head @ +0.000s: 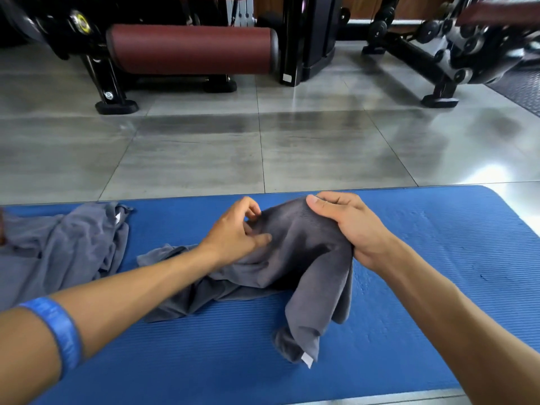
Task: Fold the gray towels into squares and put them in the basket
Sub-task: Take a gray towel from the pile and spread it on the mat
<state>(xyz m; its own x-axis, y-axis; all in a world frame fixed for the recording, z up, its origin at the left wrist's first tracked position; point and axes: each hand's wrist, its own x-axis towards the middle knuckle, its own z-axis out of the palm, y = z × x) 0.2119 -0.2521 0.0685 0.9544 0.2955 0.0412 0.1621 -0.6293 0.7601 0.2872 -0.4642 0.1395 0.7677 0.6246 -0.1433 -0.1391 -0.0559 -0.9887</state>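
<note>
A crumpled gray towel (295, 258) is bunched in the middle of the blue mat (438, 258), one end hanging toward me with a small white tag. My right hand (347, 226) grips the raised top of this towel, thumb on the far side. My left hand (239, 232) pinches a fold of the same towel just to the left. A second gray towel (58, 247) lies rumpled on the mat's left end, apart from both hands. No basket is in view.
Beyond the mat's far edge lies a shiny gray tiled floor (263, 147). Gym machines stand at the back: a dark red padded roller (190, 49) on a black frame and a dumbbell rack (438, 48) at the right. A blue band circles my left wrist.
</note>
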